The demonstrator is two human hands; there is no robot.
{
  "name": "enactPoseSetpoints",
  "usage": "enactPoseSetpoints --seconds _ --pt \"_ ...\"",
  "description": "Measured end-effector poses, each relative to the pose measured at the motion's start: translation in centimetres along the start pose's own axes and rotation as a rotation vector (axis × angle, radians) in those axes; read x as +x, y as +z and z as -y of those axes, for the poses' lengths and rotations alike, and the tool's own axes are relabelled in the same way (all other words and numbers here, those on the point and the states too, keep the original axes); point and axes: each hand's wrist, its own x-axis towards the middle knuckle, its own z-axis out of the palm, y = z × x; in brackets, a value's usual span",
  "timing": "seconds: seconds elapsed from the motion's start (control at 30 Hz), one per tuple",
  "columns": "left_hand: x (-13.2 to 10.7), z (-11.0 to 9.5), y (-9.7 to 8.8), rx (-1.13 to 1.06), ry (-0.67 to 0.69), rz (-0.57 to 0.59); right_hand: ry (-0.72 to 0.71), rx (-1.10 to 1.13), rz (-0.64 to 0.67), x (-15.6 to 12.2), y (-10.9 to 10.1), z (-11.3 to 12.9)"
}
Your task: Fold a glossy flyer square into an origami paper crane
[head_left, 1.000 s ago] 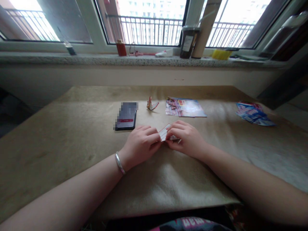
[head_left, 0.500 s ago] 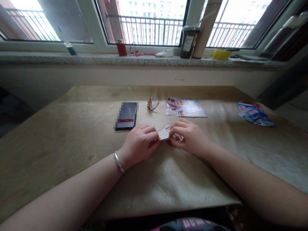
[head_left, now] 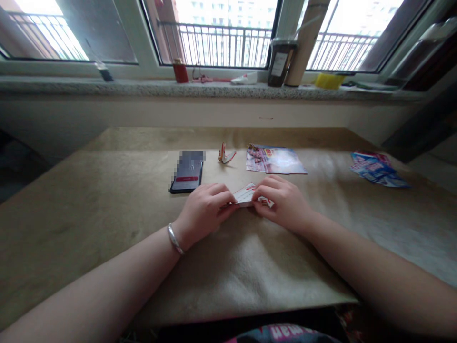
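A small folded piece of white and red printed paper (head_left: 245, 195) lies on the tan table (head_left: 107, 200) between my two hands. My left hand (head_left: 203, 212), with a silver bracelet on the wrist, has its fingers curled and pinches the paper's left end. My right hand (head_left: 285, 202) is closed on the paper's right end, fingertips pressing it down. Both hands rest on the table.
A dark phone (head_left: 187, 174) lies just beyond my left hand. A small folded paper figure (head_left: 224, 156) stands behind the paper, a printed leaflet (head_left: 273, 159) to its right, more leaflets (head_left: 376, 171) at far right. The windowsill (head_left: 143, 88) holds a red cup, a dark jar and clutter.
My hands have drawn slightly apart along the folded paper, so more of it shows between them. Nothing else on the table has moved.
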Motion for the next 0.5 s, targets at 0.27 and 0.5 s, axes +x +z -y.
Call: enactPoseSetpoints --seconds 0.27,0.5 --pt "0.03 0.54 0.36 -0.169 -0.111 -0.118 0.022 0.033 -0.090 -0.25 -0.16 -0.50" --pt "0.14 0.47 0.11 -0.206 -0.168 -0.290 -0.005 0.087 -0.146 -0.32 -0.30 -0.70"
